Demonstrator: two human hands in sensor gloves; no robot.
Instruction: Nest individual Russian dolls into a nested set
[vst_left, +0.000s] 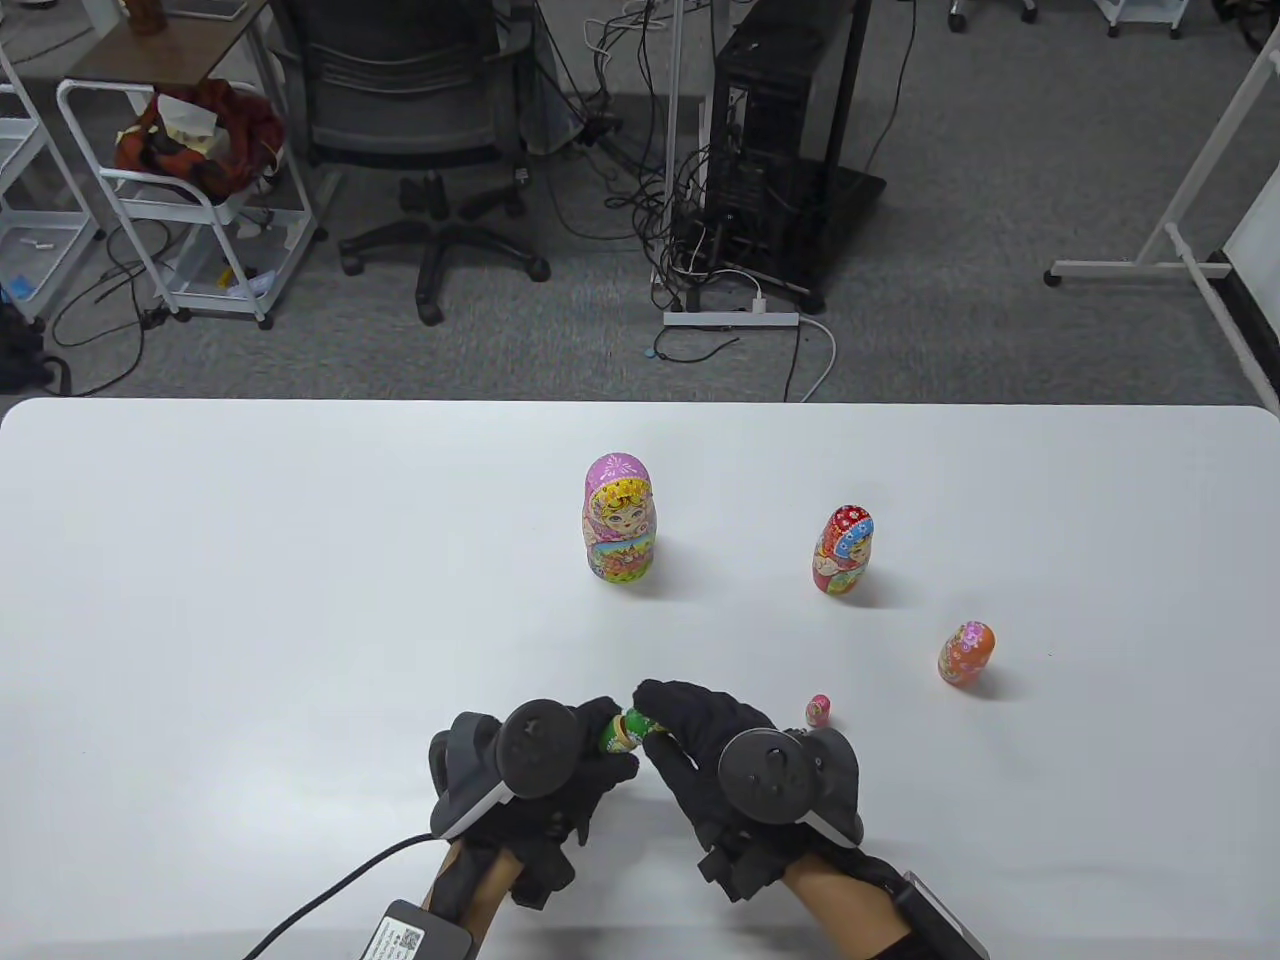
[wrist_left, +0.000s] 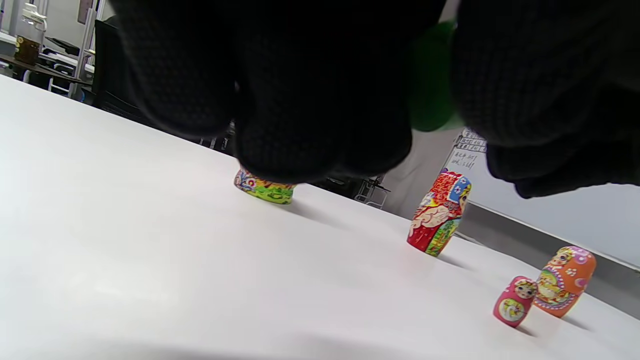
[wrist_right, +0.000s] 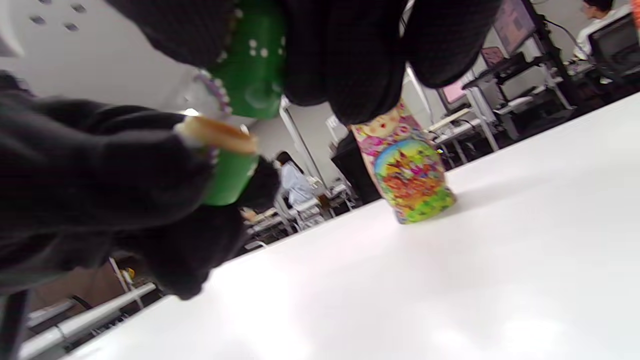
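Both hands pull the green doll open

The left hand (vst_left: 545, 775) and right hand (vst_left: 715, 755) each pinch one end of the green doll (vst_left: 625, 731), lying sideways between them.

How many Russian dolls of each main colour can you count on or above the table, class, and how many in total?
Purple-headed doll: 1
Red doll: 1
Orange doll: 1
Small pink doll: 1
Green doll, held between left hand and right hand: 1
Total: 5

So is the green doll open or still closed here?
Open: in the right wrist view the green doll shows a bare wooden rim between its halves, one held by each of the hands.
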